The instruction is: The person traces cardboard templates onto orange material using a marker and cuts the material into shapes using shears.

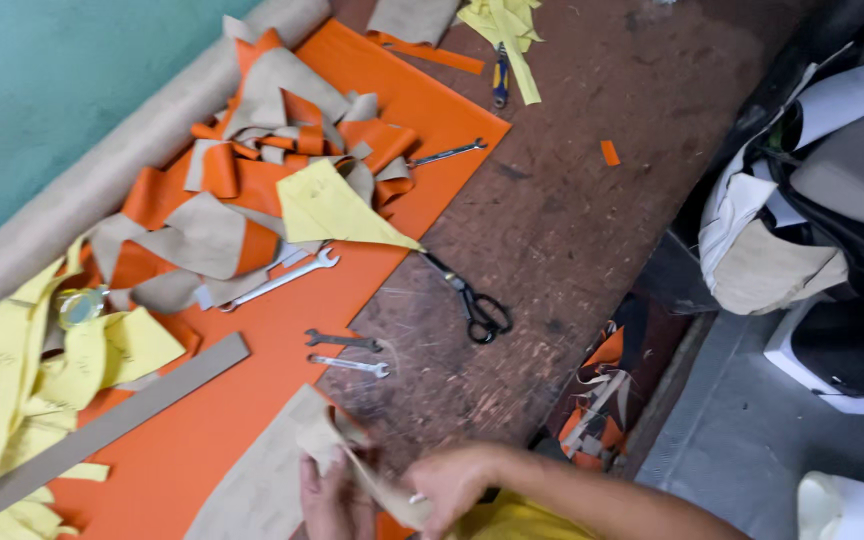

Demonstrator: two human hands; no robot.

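Both hands work at the near edge of the bench (572, 210). The left hand (330, 500) and the right hand (452, 485) are each closed on a tan strip (377, 490), which runs between them; it is narrow, limp and creased. It joins a tan piece (272, 470) lying on the orange sheet (252, 390) at the bench's near edge.

Just beyond the hands lie two small spanners (347, 353). Black scissors (472, 305) rest on bare wood near them. A longer spanner (277, 280) lies further up the sheet, beside a heap of orange and tan offcuts (272, 130) with a yellow triangular piece (327, 210) on top. Yellow scraps (12, 390) are piled at the left. A grey flat bar (102, 430) crosses the sheet diagonally. A tan roll (102, 170) lies along the far edge.

No packages or labels can be made out.
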